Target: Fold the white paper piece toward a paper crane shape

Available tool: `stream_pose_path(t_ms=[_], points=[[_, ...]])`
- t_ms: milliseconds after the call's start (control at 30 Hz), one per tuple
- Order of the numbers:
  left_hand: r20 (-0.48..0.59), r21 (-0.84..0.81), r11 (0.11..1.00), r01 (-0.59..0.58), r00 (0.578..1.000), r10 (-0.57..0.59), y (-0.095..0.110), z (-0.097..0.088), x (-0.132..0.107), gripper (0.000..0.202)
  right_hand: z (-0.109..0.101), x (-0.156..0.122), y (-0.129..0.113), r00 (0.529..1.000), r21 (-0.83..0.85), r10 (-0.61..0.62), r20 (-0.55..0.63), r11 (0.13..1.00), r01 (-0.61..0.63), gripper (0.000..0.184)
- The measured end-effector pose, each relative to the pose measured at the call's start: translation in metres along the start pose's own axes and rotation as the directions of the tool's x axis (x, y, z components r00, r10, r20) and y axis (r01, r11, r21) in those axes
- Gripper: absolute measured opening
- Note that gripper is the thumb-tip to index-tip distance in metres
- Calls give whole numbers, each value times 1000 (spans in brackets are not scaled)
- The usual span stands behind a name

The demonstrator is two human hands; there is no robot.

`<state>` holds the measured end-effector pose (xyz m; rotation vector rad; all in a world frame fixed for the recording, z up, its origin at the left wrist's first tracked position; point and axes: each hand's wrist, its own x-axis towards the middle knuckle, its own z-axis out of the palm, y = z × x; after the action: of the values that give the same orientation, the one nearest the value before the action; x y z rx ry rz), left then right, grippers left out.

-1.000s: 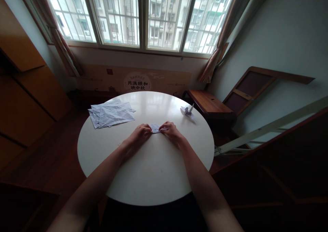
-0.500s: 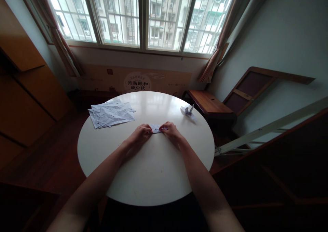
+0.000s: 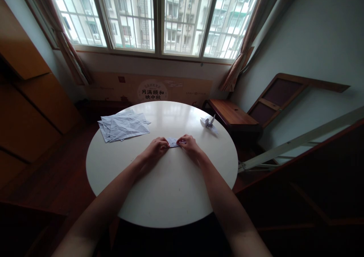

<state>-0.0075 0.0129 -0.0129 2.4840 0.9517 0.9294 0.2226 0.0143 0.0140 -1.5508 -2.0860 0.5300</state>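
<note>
A small folded piece of paper [image 3: 173, 142], pale grey-blue, lies low over the white round table [image 3: 170, 188] between my two hands. My left hand [image 3: 159, 145] pinches its left end with closed fingers. At the opposite end, the fingers of my right hand [image 3: 187, 143] are closed on the paper too. My fingers cover both ends of it, so its full shape is hidden. To the right and farther back stands a folded paper crane [image 3: 209, 123], touched by neither hand. Several creased paper sheets [image 3: 127, 127] lie piled on the table's far left.
A wooden bench [image 3: 234, 113] stands behind the table on the right, beside a wooden frame [image 3: 280, 96] leaning on the wall. Orange cabinets [image 3: 34, 109] are at the left. Barred windows [image 3: 156, 22] with tied curtains fill the far side.
</note>
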Motion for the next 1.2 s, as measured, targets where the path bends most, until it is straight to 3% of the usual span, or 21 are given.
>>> stream_pose_path(t_ms=[467, 1200], points=[[-6, 10, 1000, 14, 1000, -14, 12, -5, 1, 14, 4, 1, 3, 1000, -68, -7, -8, 998, 7, 14], [20, 11, 1000, 25, 999, -26, 14, -8, 1, 13, 3, 0, -2, 1000, -104, 23, 4, 994, -23, 15]])
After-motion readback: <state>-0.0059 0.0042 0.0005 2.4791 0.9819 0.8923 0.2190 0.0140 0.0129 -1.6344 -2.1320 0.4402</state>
